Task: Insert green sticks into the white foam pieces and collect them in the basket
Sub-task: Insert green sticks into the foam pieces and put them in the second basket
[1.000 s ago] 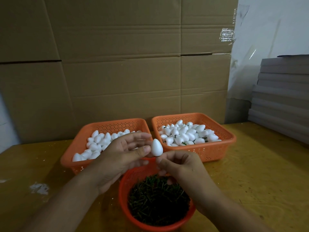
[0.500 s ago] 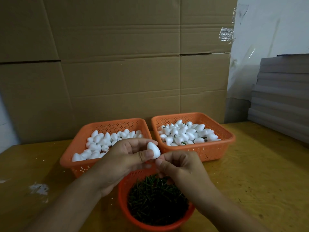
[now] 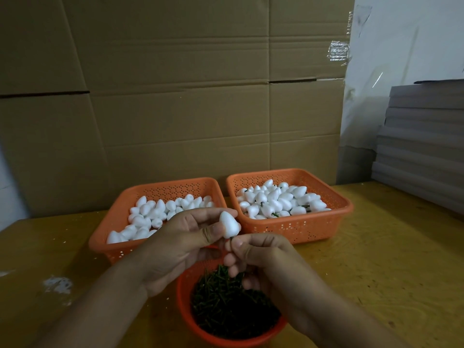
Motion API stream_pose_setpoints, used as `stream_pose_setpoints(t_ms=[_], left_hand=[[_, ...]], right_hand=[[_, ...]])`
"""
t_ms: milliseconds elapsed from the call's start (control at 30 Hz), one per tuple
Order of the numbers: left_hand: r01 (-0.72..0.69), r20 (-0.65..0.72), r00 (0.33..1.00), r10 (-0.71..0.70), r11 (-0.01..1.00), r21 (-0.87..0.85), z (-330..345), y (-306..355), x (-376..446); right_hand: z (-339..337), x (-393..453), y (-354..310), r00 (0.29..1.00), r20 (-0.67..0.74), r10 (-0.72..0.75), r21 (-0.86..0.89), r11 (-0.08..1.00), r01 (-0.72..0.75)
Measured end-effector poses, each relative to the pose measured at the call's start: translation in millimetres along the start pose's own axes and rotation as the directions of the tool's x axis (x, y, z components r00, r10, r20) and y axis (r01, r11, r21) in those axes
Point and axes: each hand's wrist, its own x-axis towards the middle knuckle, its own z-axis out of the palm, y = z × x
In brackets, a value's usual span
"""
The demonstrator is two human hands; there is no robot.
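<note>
At frame centre, one foam piece (image 3: 229,224) sat pinched in left hand (image 3: 175,244), right hand (image 3: 266,262) pinching a green stick (image 3: 231,238) at its base, insertion seemingly underway; right basket (image 3: 291,226) held many stemmed pieces, left basket (image 3: 118,217) many plain ones remaining.

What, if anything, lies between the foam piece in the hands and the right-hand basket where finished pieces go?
Nothing visible. The left hand pinches the foam piece just in front of the right basket, near its front left corner, above rim height. The right hand holds the green stick beneath it, outside that path.
</note>
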Motion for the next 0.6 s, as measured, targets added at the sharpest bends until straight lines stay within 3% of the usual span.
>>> stream_pose_setpoints(t_ms=[267, 600], left_hand=[[-0.075, -0.11, 0.99, 0.089, 0.99, 0.122, 4.8, -1.1, 0.7], [-0.132, -0.086, 0.985, 0.151, 0.972, 0.196, 0.7, -2.1, 0.6]], right_hand=[[0.7, 0.1, 3.4, 0.982, -0.151, -0.113, -0.084, 0.991, 0.101], [-0.7, 2.8, 6.3, 0.997, -0.068, -0.032, 0.02, 0.999, 0.034]])
